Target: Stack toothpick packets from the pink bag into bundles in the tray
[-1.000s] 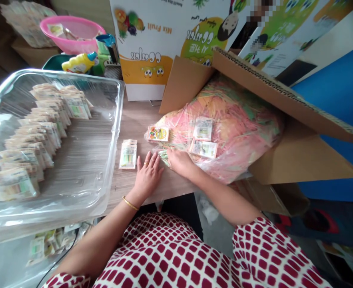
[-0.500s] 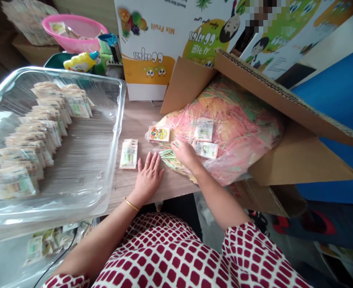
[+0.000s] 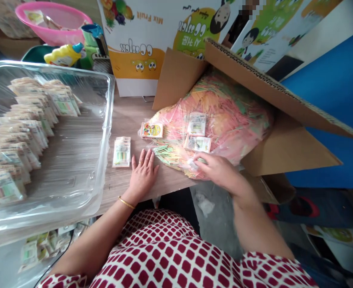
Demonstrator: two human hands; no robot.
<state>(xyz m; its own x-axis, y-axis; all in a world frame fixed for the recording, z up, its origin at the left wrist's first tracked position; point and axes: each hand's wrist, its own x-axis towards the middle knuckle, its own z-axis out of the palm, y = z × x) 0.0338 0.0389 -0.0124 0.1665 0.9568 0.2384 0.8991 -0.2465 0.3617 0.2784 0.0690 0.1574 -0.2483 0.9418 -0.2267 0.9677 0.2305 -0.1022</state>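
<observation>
My left hand [image 3: 142,175] lies flat on the table with its fingers spread, just right of a small stack of clear sachets [image 3: 122,153]. At the near edge of a big clear plastic bag [image 3: 230,116] full of thin coloured sticks, my right hand [image 3: 216,168] has its fingers pinched on the bag's film. Loose green and yellow sticks [image 3: 167,154] spill from the bag's mouth between my hands. On the bag rest a fruit-printed packet [image 3: 152,130] and two sachets, an upper sachet [image 3: 197,124] and a lower sachet [image 3: 198,143].
A clear plastic tray [image 3: 83,176] with rows of filled sachets [image 3: 26,128] stands at left. The bag comes out of an open cardboard box [image 3: 290,144] on the right. Behind are a printed carton [image 3: 134,86], a pink basin [image 3: 53,36] and a yellow bottle [image 3: 64,55].
My right hand has moved from the loose sticks towards me and to the right, onto the bag's near edge. My left hand stays flat on the table. The whole view has shifted slightly.
</observation>
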